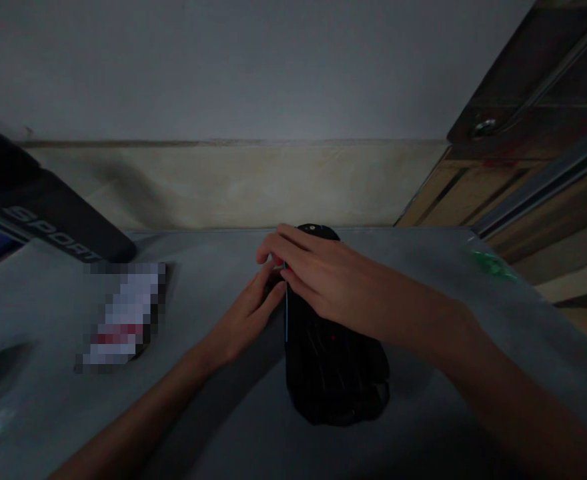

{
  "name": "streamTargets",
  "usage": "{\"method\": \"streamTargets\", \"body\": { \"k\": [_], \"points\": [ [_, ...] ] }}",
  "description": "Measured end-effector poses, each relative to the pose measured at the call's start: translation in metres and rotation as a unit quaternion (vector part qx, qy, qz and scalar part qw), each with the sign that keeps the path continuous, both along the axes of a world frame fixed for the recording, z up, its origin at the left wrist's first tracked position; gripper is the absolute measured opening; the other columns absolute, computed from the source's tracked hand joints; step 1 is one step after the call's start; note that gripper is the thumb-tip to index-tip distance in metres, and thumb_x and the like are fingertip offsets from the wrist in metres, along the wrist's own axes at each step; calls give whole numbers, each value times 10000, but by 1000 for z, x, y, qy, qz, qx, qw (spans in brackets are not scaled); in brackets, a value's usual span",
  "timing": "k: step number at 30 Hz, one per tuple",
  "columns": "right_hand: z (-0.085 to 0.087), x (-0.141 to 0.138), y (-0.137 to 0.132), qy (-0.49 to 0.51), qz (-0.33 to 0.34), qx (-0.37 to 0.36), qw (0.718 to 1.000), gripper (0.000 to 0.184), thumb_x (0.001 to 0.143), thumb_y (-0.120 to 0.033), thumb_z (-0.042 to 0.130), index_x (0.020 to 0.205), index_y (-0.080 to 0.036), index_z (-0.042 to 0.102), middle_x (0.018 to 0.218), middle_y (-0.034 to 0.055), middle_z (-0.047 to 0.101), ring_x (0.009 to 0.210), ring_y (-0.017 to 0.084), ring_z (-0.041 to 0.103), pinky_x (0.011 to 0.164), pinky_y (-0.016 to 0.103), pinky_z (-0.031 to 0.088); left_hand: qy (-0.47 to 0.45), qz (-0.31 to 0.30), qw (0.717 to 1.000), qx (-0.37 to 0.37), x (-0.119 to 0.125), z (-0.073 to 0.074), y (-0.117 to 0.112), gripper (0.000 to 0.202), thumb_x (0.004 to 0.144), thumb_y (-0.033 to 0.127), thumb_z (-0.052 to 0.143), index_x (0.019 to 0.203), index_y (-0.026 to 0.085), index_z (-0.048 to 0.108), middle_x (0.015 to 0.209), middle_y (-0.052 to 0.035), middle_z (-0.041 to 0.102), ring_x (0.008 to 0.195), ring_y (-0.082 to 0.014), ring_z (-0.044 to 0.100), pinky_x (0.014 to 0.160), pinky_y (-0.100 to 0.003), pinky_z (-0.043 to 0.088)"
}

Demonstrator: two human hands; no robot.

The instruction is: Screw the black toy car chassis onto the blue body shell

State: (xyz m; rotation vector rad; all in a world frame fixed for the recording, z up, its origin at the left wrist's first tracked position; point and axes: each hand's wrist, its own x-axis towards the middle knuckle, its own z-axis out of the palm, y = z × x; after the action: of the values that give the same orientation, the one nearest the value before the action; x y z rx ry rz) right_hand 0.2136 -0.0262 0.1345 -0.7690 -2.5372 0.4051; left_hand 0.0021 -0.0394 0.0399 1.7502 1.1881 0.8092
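Note:
A long black object (336, 373) with a rounded outline, ridged surface and a small loop at its near right corner lies on the grey table; its exact kind is unclear in the dim light. Across its upper part rests my right hand (323, 267), fingers curled over the object's left edge. My left hand (248, 310) meets those fingertips from the left, thumb and fingers drawn together at the same edge. A bit of red shows between the fingertips, and a thin blue line runs down that side. Whatever the left fingertips pinch is hidden.
To the left lies a blurred-out white and red item (126, 317) on the grey table (198, 267). Behind it leans a black piece lettered SPORT (68, 220). A crumpled green scrap (493, 265) sits at right. The wall (253, 187) borders the far edge; wooden slats (438, 193) stand beyond.

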Motion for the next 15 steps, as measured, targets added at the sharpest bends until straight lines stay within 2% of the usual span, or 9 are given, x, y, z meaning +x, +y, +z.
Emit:
{"method": "streamTargets", "body": {
  "k": [2, 5, 9, 13, 15],
  "points": [
    [2, 3, 1, 0, 3, -3, 1000, 317, 1101, 0, 514, 1267, -254, 609, 1339, 67, 698, 1180, 218, 708, 1078, 365, 545, 1, -9, 1000, -2, -1, -1, 1, 546, 1138, 523, 512, 1609, 262, 603, 1719, -94, 660, 1642, -326, 570, 1413, -535, 388],
    [3, 7, 4, 2, 18, -12, 1000, 317, 1084, 15, 495, 1228, -246, 605, 1293, 66, 699, 1205, 227, 687, 1087, 377, 524, 2, -16, 1000, -1, -3, -4, 3, 620, 1142, 513, 511, 1702, 247, 514, 1759, -106, 620, 1662, -325, 546, 1427, -551, 357],
    [4, 8, 8, 19, 38, -34, 999, 317, 1047, 25, 488, 1138, -254, 608, 1215, 49, 721, 1134, 224, 674, 1032, 367, 511, -4, -23, 1000, 6, -4, -9, 4, 687, 1150, 533, 511, 1755, 213, 455, 1774, -131, 599, 1662, -343, 542, 1435, -558, 343],
    [14, 12, 13, 38, 31, -65, 997, 233, 1079, -65, 501, 1127, -256, 625, 1171, 44, 745, 1065, 219, 685, 972, 357, 513, -2, -15, 1000, 4, -6, -13, 6, 676, 1152, 562, 518, 1747, 245, 482, 1805, -116, 563, 1707, -351, 475, 1452, -572, 291],
    [20, 20, 16, 68, -3, -74, 995, 182, 1119, -136, 504, 1156, -252, 639, 1112, 38, 753, 999, 212, 688, 924, 347, 517, -2, -14, 1000, 1, -7, -15, 7, 706, 1149, 577, 531, 1770, 252, 452, 1828, -123, 530, 1720, -356, 452, 1457, -592, 262]
  ]
}}
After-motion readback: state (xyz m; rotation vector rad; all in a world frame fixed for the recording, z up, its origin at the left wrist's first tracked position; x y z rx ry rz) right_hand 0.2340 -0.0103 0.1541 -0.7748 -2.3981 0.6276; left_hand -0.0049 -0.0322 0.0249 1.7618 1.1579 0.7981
